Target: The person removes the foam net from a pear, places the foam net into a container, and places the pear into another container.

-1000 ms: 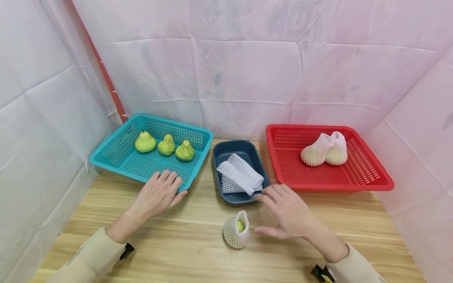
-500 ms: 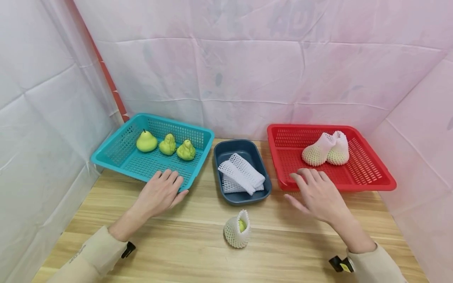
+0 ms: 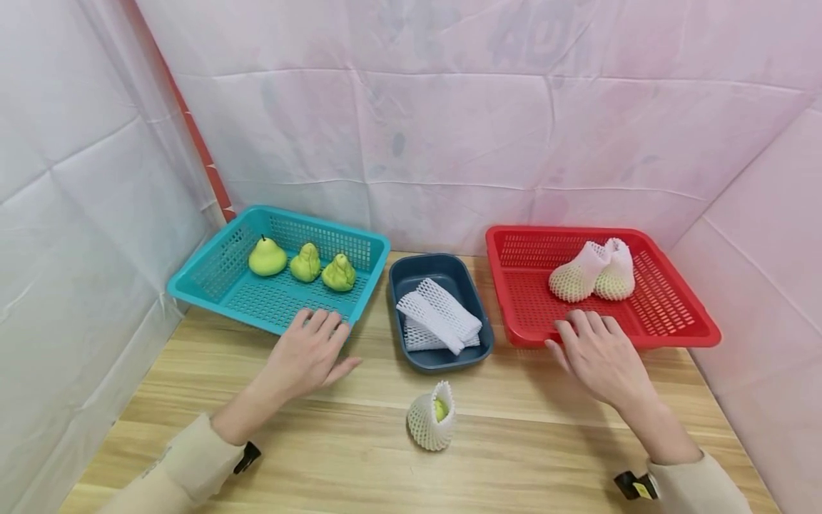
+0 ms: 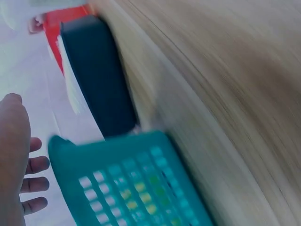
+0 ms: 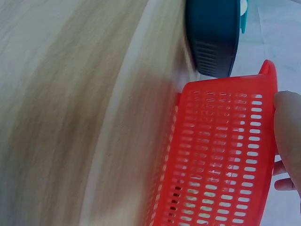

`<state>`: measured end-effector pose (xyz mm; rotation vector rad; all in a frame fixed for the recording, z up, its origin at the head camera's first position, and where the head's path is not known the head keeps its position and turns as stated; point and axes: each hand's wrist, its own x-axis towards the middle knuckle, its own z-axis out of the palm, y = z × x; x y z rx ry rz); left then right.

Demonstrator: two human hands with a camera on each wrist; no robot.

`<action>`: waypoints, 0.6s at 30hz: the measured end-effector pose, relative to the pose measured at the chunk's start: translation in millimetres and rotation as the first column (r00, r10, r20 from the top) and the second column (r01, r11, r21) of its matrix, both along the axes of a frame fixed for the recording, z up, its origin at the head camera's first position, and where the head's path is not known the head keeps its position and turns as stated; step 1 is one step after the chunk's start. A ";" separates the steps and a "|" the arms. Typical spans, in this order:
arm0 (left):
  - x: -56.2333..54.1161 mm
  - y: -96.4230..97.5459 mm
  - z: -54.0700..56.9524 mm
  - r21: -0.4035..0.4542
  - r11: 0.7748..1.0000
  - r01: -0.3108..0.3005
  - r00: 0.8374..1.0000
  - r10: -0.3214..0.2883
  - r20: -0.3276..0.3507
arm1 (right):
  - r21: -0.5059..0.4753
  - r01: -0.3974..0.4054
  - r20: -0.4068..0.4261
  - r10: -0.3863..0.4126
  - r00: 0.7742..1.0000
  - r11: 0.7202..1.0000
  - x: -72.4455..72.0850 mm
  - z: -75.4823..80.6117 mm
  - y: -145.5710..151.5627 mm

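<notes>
My left hand hovers over the front rim of the teal basket, fingers loosely extended; the left wrist view shows the thumb and fingertips apart from that rim. Inside the basket sit three green pears. At the front rim of the red basket is my right hand, fingers relaxed over the edge, thumb in front of it. Two pears in white foam nets lean together in the red basket. Between the hands, a third netted pear stands on the table, its green top showing through the opening.
A dark blue tray stands between the baskets, with several flat white foam nets lying in it. Pale cloth hangs behind and at both sides of the wooden table.
My right hand has gone from the blue tray's front corner rightward to the red basket's rim. The left hand has shifted slightly right along the teal basket's rim.
</notes>
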<state>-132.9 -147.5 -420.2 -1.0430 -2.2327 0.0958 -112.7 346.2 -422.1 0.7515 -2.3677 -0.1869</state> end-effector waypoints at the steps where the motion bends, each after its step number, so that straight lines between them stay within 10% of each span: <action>1: 2.7 4.4 0.8 -0.003 1.000 0.012 1.000 -0.012 0.002 | 0.004 -0.006 -0.006 0.006 1.000 1.000 0.1 -0.7 0.8; 11: 38.6 53.8 -11.1 0.001 0.990 0.143 0.959 -0.139 0.245 | 0.018 -0.017 -0.020 0.017 1.000 1.000 0.4 -3.6 4.3; 18: 51.9 77.9 -24.7 -0.058 0.994 0.096 0.920 -0.066 0.385 | 0.007 -0.023 -0.017 0.023 1.000 1.000 0.3 -3.6 3.0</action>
